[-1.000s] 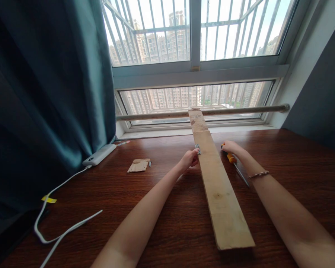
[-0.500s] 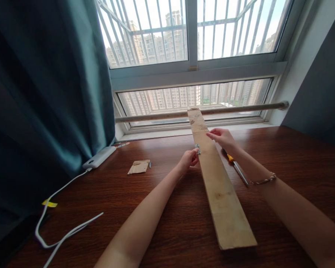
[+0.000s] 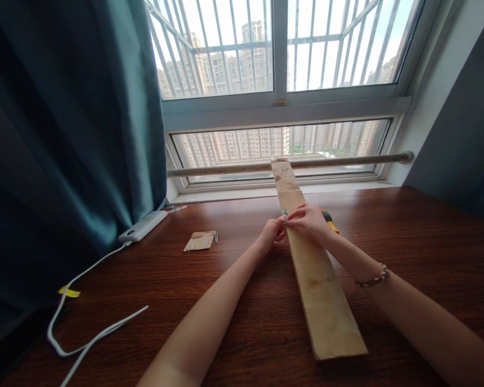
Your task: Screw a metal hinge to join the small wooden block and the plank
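Plank (image 3: pixel 314 274) lies flat on the counter (image 3: pixel 234 301), long axis running from the near edge away toward the window (image 3: pixel 282 107), far end resting up against the rail (image 3: pixel 347 159) at the sill. Bare pale wood, rough grain, a knot midway, darker stained patch at the far end.

Small metal bracket (image 3: pixel 284 213) sits on the plank's left edge, about a third of the way back from the far end. Too small to make out its shape.

Left hand (image 3: pixel 272 232): arm stretched forward, fingers curled, fingertips pinched at the bracket from the plank's left side. Grip nearly closed on it.

Right hand (image 3: pixel 310 223): reaches across the plank top from the right, thumb and forefinger pinched together right at the bracket, touching the left fingertips. Can't tell whether it has hold of the bracket or a screw. Beaded bracelet (image 3: pixel 373 277) on that wrist.

Screwdriver (image 3: pixel 329 219), yellow-and-black handle, lies on the counter just right of the plank, mostly hidden behind the right hand.

Further left: cardboard scrap (image 3: pixel 200 240) with a screw (image 3: pixel 216 236) beside it, white power bank (image 3: pixel 142 226) with cable (image 3: pixel 92 301), teal curtain (image 3: pixel 64 134). Counter is dark glossy wood veneer.
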Available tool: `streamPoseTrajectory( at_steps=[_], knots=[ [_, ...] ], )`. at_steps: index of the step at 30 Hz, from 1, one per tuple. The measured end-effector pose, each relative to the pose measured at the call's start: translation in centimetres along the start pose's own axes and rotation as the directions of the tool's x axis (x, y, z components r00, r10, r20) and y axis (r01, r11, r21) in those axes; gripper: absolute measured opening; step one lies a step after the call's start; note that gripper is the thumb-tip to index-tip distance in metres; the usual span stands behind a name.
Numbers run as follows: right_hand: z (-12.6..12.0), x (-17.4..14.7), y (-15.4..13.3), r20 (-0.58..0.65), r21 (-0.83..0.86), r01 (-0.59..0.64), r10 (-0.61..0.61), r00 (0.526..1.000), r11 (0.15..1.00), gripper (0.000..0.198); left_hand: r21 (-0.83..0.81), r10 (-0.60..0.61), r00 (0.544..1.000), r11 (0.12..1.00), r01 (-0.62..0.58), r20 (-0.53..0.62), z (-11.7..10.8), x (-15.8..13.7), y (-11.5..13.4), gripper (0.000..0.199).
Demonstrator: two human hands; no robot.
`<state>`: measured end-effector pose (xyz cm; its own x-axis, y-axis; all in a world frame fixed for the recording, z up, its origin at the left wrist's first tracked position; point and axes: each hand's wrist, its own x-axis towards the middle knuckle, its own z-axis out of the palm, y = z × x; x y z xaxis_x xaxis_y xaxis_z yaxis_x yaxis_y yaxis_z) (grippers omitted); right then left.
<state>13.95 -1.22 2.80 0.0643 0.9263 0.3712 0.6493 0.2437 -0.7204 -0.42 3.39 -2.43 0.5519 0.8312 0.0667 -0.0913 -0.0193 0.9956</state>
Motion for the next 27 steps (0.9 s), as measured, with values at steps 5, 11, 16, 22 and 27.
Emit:
streamPoseTrajectory(
  at_steps=[5, 11, 16, 22, 27],
  knots=[
    [0.3, -0.3, 0.2, -0.064, 0.027, -0.011, 0.013, 0.998, 1.0, 0.019, -0.009, 0.016, 1.0, 1.0, -0.016, -0.025, 0.2, 0.1, 0.0, 0.045],
    [0.6, -0.5, 0.4, -0.116, 0.057, 0.019, -0.013, 0.993, 0.998, 0.018, 0.012, 0.046, 0.998, 0.999, -0.045, -0.043, 0.5, 0.0, 0.1, 0.046],
    [0.6, -0.4, 0.3, -0.117, 0.224, 0.025, 0.001, 0.993, 0.974, 0.021, 0.032, 0.032, 0.999, 0.999, -0.031, -0.043, 0.5, -0.2, 0.2, 0.051],
    [0.6, -0.5, 0.1, -0.176, 0.306, 0.08, -0.026, 0.984, 0.949, 0.021, 0.019, 0.039, 0.998, 0.999, -0.038, -0.043, 0.8, -0.5, 0.5, 0.052],
    [0.7, -1.1, -0.7, -0.26, 0.444, 0.073, 0.051, 0.964, 0.893, 0.025, 0.026, 0.025, 0.999, 0.999, -0.024, -0.033, 0.5, -0.2, 0.3, 0.053]
  ],
)
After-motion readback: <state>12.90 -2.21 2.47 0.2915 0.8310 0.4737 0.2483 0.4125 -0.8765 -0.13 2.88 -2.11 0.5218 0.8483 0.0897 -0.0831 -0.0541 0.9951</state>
